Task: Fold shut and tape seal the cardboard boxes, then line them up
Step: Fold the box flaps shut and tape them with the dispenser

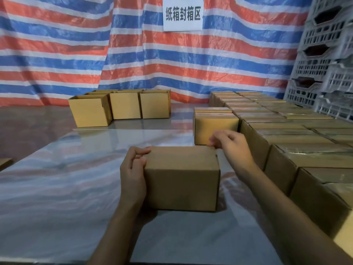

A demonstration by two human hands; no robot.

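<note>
— Item under work?
— One closed box (181, 176), centre frame on the desk (57, 188). Left hand (133, 169) clasps its left end, likely to steady it. Right hand (233, 148) curls at the far right corner; grip or touch, cannot tell.
— Counts?
— Three open boxes (125, 106) front upper left. Sealed boxes (286, 131) ranked at right, too many to count.

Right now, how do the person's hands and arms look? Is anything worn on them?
The left hand and right hand are bare: no gloves, and no ring shows. The left forearm and right forearm are bare too, with no sleeve, watch or bracelet in view down to the frame's edge.
</note>
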